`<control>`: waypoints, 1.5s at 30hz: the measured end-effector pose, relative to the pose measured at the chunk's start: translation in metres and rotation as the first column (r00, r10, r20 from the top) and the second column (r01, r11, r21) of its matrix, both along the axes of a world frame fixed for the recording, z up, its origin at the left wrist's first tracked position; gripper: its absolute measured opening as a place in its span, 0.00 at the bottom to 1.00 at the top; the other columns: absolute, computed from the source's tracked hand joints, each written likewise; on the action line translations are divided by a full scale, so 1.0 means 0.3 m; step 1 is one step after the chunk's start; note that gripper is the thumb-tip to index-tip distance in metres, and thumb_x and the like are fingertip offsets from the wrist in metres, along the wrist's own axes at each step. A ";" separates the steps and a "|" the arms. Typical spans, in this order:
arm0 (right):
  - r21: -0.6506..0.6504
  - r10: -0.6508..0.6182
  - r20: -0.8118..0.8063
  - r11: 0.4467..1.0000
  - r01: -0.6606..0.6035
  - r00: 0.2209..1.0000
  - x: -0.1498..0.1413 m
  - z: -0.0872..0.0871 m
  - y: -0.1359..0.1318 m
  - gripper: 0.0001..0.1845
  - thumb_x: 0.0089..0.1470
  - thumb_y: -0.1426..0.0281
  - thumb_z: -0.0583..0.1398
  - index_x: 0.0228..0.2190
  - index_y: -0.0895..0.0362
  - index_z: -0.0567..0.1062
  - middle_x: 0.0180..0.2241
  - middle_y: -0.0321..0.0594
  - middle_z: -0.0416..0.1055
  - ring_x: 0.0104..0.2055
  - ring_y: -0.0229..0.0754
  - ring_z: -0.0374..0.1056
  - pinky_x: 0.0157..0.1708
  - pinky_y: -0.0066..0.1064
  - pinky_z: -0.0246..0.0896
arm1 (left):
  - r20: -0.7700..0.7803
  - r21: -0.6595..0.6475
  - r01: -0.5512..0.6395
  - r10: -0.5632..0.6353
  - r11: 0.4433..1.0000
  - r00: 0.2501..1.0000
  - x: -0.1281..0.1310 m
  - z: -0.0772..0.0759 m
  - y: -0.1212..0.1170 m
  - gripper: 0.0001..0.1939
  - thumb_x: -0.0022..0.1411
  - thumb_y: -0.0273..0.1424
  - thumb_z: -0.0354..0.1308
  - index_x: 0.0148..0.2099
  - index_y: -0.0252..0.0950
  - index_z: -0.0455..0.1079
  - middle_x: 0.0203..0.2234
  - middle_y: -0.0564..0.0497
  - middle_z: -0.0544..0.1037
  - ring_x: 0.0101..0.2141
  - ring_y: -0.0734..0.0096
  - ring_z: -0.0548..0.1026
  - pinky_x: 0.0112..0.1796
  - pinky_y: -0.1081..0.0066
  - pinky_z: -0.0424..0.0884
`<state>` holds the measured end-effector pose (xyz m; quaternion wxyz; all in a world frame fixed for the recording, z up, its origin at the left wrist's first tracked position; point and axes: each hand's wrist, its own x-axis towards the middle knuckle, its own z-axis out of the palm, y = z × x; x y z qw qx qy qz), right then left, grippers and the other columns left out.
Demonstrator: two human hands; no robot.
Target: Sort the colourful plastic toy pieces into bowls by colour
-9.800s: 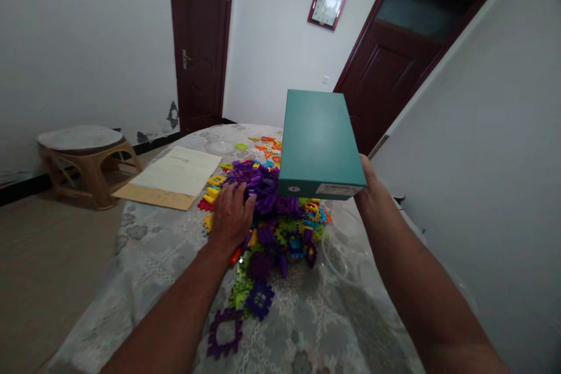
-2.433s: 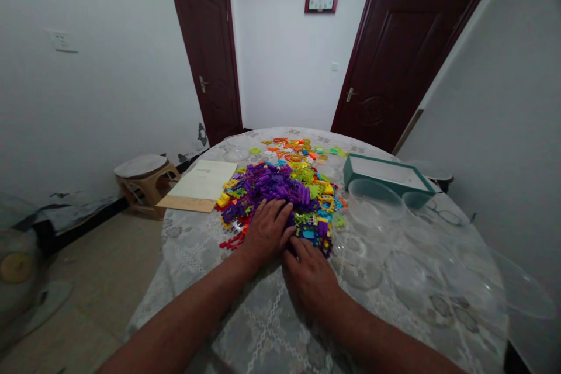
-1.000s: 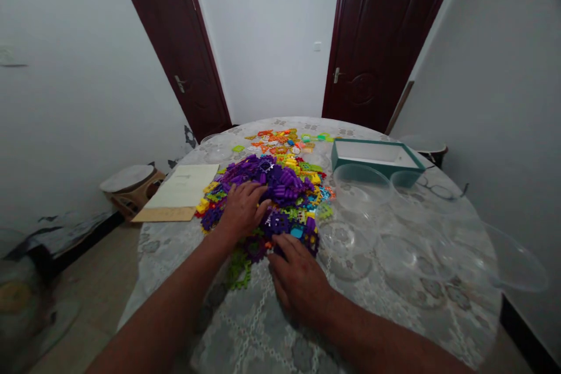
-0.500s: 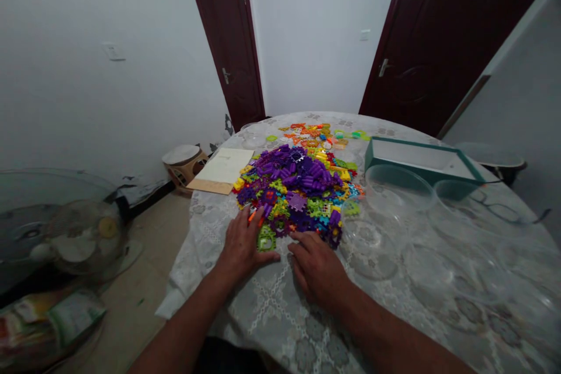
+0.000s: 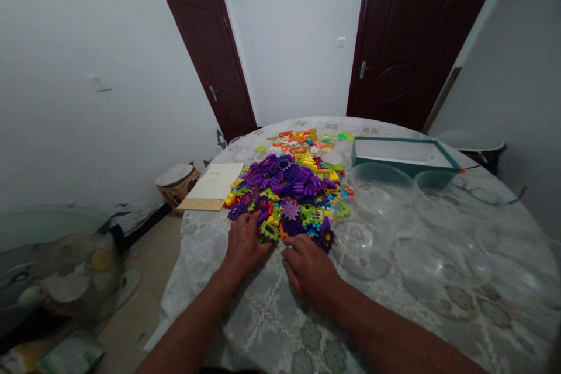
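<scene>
A heap of plastic building pieces (image 5: 291, 184), mostly purple with green, yellow, orange and blue ones, lies on the lace-covered table. My left hand (image 5: 245, 246) rests at its near left edge, fingers stretched into the pieces and thumb apart. A green openwork piece (image 5: 269, 231) sits between that thumb and forefinger, tilted against the heap; no firm grip on it shows. Beside it, my right hand (image 5: 310, 264) lies low on the cloth, fingertips touching the near edge of the heap and nothing visible held. A purple flat toothed piece (image 5: 290, 209) lies just beyond.
Several clear plastic bowls (image 5: 381, 187) stand on the right, near glasses (image 5: 486, 194) and an open green box (image 5: 405, 155). Paper or card (image 5: 214, 184) lies at the left. Orange pieces (image 5: 295, 141) are spread behind the heap. A stool (image 5: 175, 181) stands on the floor.
My left hand has moved in closer to the heap, its thumb drawn toward the green piece, which now tilts up. The right hand stays at the edge. The view has shifted.
</scene>
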<state>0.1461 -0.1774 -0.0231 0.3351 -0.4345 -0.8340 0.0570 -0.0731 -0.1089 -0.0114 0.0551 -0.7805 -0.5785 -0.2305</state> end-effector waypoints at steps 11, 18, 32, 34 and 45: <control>-0.120 0.023 -0.017 0.992 -0.025 1.000 -0.018 -0.004 0.025 0.12 0.64 0.75 0.60 0.48 0.57 0.79 0.57 0.48 0.74 0.60 0.51 0.64 0.63 0.43 0.64 | 0.243 0.009 0.056 -0.056 0.998 0.968 -0.014 -0.040 0.002 0.45 0.61 0.37 0.65 0.76 0.39 0.54 0.58 0.38 0.74 0.60 0.43 0.73 0.60 0.45 0.69; -0.120 0.010 0.039 0.993 -0.005 0.999 -0.041 -0.019 0.031 0.18 0.62 0.74 0.60 0.52 0.58 0.78 0.60 0.50 0.72 0.62 0.52 0.62 0.66 0.43 0.60 | 0.330 0.035 0.054 -0.063 0.998 0.942 0.048 -0.061 -0.011 0.38 0.62 0.30 0.58 0.74 0.36 0.59 0.58 0.37 0.74 0.60 0.47 0.73 0.62 0.46 0.68; -0.102 -0.023 -0.033 0.995 0.020 0.999 -0.050 -0.034 0.041 0.19 0.58 0.77 0.60 0.51 0.61 0.79 0.53 0.51 0.73 0.57 0.52 0.63 0.63 0.42 0.63 | 0.259 -0.094 -0.098 0.119 0.991 0.958 0.144 -0.013 0.040 0.37 0.64 0.48 0.64 0.69 0.34 0.65 0.60 0.34 0.74 0.62 0.46 0.72 0.62 0.50 0.67; -0.084 0.000 -0.071 0.996 -0.006 0.997 -0.049 -0.035 0.046 0.17 0.57 0.78 0.60 0.48 0.60 0.79 0.51 0.49 0.74 0.55 0.51 0.64 0.61 0.42 0.64 | 0.176 -0.129 -0.181 0.202 0.975 0.964 0.168 -0.006 0.046 0.39 0.63 0.48 0.65 0.69 0.34 0.65 0.59 0.34 0.75 0.60 0.44 0.73 0.60 0.50 0.68; -0.047 0.020 -0.070 0.999 -0.023 0.997 -0.039 -0.029 0.053 0.07 0.55 0.77 0.61 0.37 0.57 0.76 0.41 0.45 0.74 0.47 0.49 0.64 0.50 0.39 0.64 | 0.106 0.036 -0.166 0.162 0.985 0.981 0.173 -0.010 0.089 0.25 0.70 0.37 0.56 0.65 0.34 0.71 0.51 0.38 0.79 0.52 0.51 0.77 0.56 0.55 0.71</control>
